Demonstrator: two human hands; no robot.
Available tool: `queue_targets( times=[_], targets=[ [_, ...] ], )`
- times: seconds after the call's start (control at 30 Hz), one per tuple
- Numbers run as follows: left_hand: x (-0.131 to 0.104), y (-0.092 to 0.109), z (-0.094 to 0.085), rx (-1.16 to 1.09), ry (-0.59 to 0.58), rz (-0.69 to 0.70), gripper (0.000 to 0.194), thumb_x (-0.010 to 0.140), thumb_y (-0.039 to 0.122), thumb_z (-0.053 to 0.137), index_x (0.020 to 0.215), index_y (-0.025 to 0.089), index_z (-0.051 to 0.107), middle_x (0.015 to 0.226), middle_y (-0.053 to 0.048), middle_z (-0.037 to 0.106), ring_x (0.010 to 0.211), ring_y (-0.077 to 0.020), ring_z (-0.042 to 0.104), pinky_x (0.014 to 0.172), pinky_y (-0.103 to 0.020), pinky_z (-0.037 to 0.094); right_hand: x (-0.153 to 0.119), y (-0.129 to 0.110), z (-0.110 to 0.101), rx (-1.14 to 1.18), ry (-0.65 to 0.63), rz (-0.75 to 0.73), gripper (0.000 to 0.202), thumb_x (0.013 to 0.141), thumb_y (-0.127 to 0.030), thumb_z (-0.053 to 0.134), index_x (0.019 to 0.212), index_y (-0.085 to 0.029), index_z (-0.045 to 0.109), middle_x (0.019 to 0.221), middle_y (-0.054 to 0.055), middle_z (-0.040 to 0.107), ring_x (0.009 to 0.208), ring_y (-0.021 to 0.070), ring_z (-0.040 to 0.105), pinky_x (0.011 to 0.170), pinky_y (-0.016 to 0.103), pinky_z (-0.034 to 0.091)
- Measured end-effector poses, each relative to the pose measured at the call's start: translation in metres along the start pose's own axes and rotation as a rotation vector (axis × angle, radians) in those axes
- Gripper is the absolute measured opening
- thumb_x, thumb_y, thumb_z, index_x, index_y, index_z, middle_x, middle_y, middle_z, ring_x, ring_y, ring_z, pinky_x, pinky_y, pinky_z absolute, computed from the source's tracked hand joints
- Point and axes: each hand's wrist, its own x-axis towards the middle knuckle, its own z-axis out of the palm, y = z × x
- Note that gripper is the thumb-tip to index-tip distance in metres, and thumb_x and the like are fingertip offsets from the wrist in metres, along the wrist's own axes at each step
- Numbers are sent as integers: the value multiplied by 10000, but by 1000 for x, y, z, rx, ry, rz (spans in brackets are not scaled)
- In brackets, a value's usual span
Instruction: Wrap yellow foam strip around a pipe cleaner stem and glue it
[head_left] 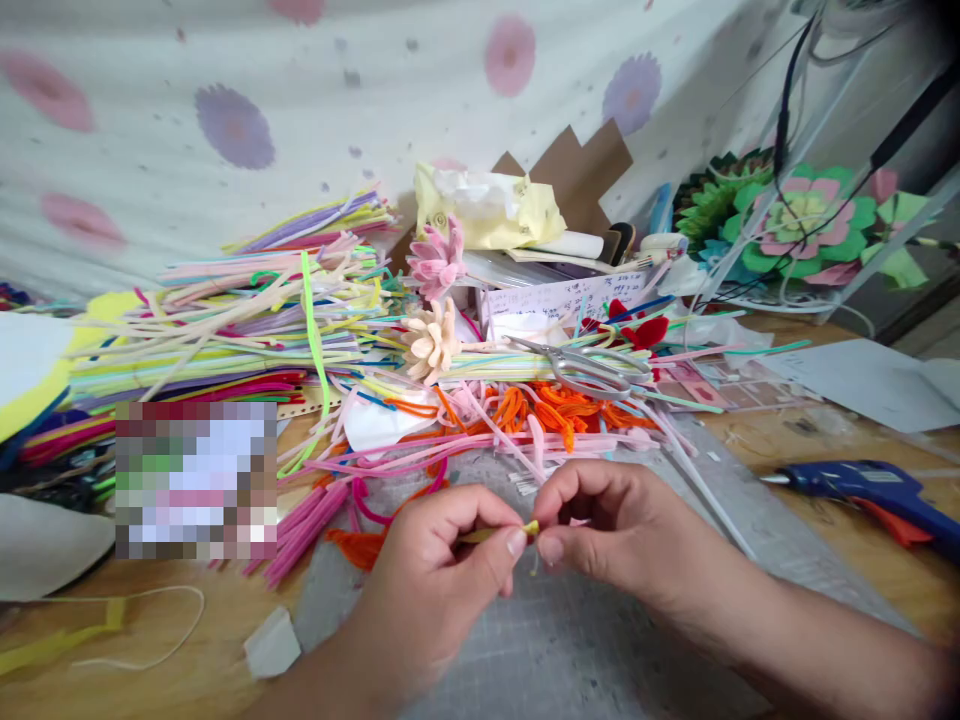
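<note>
A small yellow piece [531,527] sits pinched between the thumb and index finger of my left hand [450,565], its tip poking out to the right. My right hand [619,525] has its thumb and fingertips closed right at that tip; whether it grips the piece too is hard to make out. Both hands are held over the grey cutting mat [540,640]. Just beyond them lie orange pipe cleaners [555,405] and pink pipe cleaners [420,455].
Bundled pipe cleaners [225,330] fill the back left. Scissors [589,368] rest on the pile beside a cream flower [430,342] and a pink flower [436,258]. A blue glue gun [862,482] lies at the right, a white scrap [271,642] at the left.
</note>
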Motion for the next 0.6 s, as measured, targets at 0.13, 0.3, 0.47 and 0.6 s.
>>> queue_targets(
  times=[0.13, 0.3, 0.47, 0.6],
  targets=[
    [1, 1, 2, 42, -19, 19, 137, 753, 222, 544, 627, 182, 581, 495, 46, 503, 464, -96, 424, 441, -196, 320, 1, 1, 0, -96, -7, -21, 201, 632, -227, 789, 660, -146, 607, 586, -57, 547, 562, 67, 444, 529, 185, 329],
    [-1, 1, 3, 45, -18, 31, 140, 754, 226, 536, 627, 183, 579, 492, 45, 491, 454, -96, 409, 426, -196, 309, -1, 2, 1, -157, -5, -67, 143, 703, -244, 689, 667, -157, 581, 599, -48, 526, 568, 79, 432, 532, 204, 322],
    [-1, 0, 3, 60, -22, 45, 156, 772, 237, 526, 644, 180, 592, 504, 40, 493, 465, -99, 407, 434, -198, 308, 0, 2, 4, -228, 21, -77, 126, 735, -267, 620, 686, -161, 575, 622, -28, 532, 582, 99, 451, 542, 229, 346],
    [0, -1, 3, 97, -11, 48, 161, 766, 236, 504, 637, 179, 582, 501, 38, 472, 463, -104, 388, 429, -208, 290, 0, 3, 2, -182, -29, -81, 140, 722, -272, 665, 753, -157, 591, 690, -16, 559, 631, 105, 480, 570, 229, 373]
  ],
)
